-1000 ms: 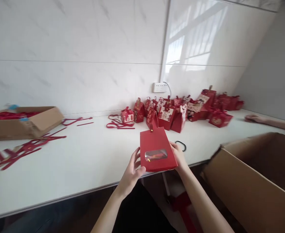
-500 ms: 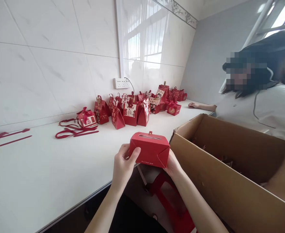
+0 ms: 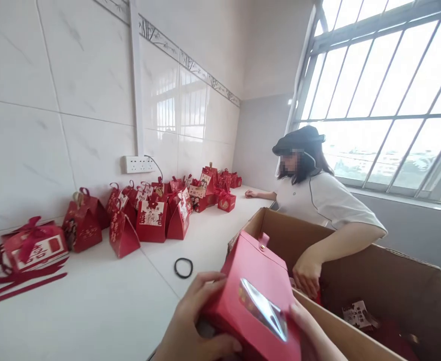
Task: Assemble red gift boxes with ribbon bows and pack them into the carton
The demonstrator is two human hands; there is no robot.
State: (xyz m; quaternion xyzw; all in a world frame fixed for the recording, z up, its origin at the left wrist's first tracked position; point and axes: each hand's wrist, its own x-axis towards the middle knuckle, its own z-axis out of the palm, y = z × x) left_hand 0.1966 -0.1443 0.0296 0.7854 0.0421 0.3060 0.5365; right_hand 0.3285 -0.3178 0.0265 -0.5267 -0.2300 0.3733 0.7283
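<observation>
One red windowed gift box (image 3: pixel 245 263), at the cardboard carton's (image 3: pixel 393 276) near-left corner, lying between both hands. Grip: left hand (image 3: pixel 198 323) part-closed around its left side; right hand (image 3: pixel 310 328) closed against its right side, beside the window. Worktop (image 3: pixel 130 301), left of carton: black elastic loop (image 3: pixel 183 277).

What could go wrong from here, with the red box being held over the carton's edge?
The red box is close to the carton, so a turn might knock it against the near rim. The co-worker's hand is inside the carton just beyond, so the two could bump. The left hand and right hand grip near the clear window; a hard squeeze might crease it.
</observation>
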